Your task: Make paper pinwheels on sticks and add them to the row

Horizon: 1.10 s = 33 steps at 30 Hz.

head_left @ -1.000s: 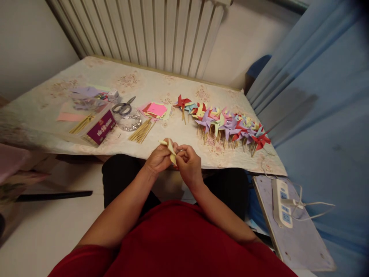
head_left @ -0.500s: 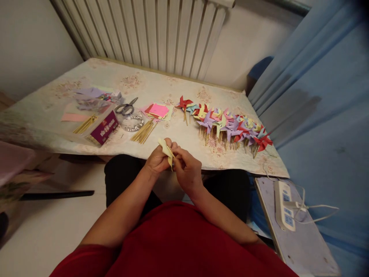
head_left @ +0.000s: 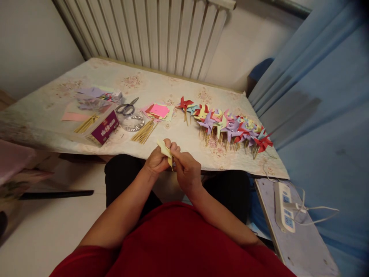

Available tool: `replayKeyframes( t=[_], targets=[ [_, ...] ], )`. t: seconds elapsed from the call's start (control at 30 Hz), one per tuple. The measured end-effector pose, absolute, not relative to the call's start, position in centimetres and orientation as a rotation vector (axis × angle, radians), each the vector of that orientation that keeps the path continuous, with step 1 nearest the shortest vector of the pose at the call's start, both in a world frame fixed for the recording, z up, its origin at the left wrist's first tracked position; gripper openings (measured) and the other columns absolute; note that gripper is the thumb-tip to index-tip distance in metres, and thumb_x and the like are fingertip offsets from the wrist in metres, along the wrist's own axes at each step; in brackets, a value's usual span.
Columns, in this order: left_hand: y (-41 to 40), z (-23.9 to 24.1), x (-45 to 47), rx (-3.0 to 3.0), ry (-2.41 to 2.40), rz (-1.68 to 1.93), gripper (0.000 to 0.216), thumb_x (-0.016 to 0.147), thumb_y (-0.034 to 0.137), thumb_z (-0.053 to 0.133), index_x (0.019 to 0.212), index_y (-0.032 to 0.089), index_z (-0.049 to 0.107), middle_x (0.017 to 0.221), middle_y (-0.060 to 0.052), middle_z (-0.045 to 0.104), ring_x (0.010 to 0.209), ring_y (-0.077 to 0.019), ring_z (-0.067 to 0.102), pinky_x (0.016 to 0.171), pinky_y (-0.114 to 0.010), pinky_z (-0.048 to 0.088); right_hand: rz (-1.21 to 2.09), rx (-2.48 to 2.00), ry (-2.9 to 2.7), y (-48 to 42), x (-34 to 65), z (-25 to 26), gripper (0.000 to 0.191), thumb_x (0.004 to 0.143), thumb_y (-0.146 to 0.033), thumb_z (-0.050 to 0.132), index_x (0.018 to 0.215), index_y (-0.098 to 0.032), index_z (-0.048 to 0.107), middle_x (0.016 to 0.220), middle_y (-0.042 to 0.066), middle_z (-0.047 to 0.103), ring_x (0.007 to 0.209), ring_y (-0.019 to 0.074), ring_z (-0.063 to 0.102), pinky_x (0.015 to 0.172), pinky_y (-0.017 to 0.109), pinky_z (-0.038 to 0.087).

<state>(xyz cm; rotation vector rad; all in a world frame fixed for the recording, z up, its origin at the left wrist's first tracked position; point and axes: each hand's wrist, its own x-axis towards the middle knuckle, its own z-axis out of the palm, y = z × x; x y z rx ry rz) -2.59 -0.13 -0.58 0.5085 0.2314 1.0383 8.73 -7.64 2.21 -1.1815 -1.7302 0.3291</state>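
Above my lap, near the table's front edge, a pale yellow paper pinwheel is held with its blades folded and pointing up and down. My left hand is closed around it from the left. My right hand pinches at the pinwheel's right side, thumb and forefinger together over a thin wooden stick that is mostly covered by the fingers. Loose wooden sticks lie on the table just beyond my left hand. Coloured paper squares, pink on top, are stacked behind them.
Finished pinwheels crowd the table's right side. To the left are a round clear dish of pins, scissors and a purple-fronted box with sticks. A power strip sits on a low stand at right.
My right thumb and forefinger have closed further over the stick by the pinwheel, covering more of it. Both hands stay in nearly the same place.
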Motion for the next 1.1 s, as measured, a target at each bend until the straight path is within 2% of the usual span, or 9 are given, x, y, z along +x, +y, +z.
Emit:
replayKeyframes(
  t=[0.2, 0.4, 0.57, 0.87, 1.1],
  targets=[
    [-0.14, -0.53, -2.66, 0.538, 0.192, 1.036, 0.038, 0.063, 0.019, 0.081, 0.057, 0.017, 0.044, 0.058, 0.003, 0.045, 0.058, -0.0100, 0.046, 0.053, -0.021, 0.037, 0.270, -1.150, -1.737, -7.48, 8.71, 2.09, 0.030, 0.094, -0.015, 0.043, 0.112, -0.021, 0.067, 0.086, 0.004, 0.067, 0.082, 0.0145, 0.061, 0.076, 0.028, 0.050],
    [-0.10, -0.45, -2.69, 0.578, 0.178, 1.033, 0.034, 0.063, 0.019, 0.081, 0.059, 0.017, 0.048, 0.060, 0.002, 0.048, 0.059, -0.0100, 0.047, 0.055, -0.022, 0.037, 0.281, -1.148, -1.711, -7.34, 8.82, 1.96, 0.029, 0.094, -0.017, 0.044, 0.109, -0.023, 0.069, 0.085, 0.003, 0.067, 0.080, 0.0141, 0.062, 0.073, 0.027, 0.050],
    [-0.05, -0.23, -2.67, 0.586, 0.194, 1.027, 0.034, 0.063, 0.019, 0.081, 0.058, 0.017, 0.047, 0.061, 0.002, 0.048, 0.060, -0.0100, 0.047, 0.056, -0.022, 0.038, 0.303, -1.124, -1.702, -7.24, 8.91, 1.94, 0.032, 0.094, -0.016, 0.043, 0.110, -0.026, 0.068, 0.089, 0.003, 0.067, 0.083, 0.0140, 0.062, 0.078, 0.027, 0.051],
    [-0.03, -0.68, -2.73, 0.577, 0.252, 1.052, 0.038, 0.065, 0.020, 0.079, 0.057, 0.017, 0.042, 0.059, 0.002, 0.044, 0.059, -0.0102, 0.045, 0.055, -0.023, 0.037, 0.337, -1.083, -1.699, -7.18, 8.94, 1.71, 0.032, 0.094, -0.014, 0.045, 0.113, -0.026, 0.068, 0.089, 0.002, 0.068, 0.082, 0.0132, 0.062, 0.077, 0.027, 0.051],
    [-0.09, -0.55, -2.79, 0.587, 0.242, 1.049, 0.035, 0.065, 0.017, 0.077, 0.056, 0.017, 0.043, 0.058, 0.002, 0.045, 0.059, -0.0102, 0.045, 0.055, -0.023, 0.038, 0.351, -1.100, -1.716, -7.15, 9.03, 1.71, 0.032, 0.095, -0.015, 0.044, 0.113, -0.027, 0.068, 0.089, 0.002, 0.068, 0.083, 0.0137, 0.062, 0.076, 0.027, 0.051]
  ],
)
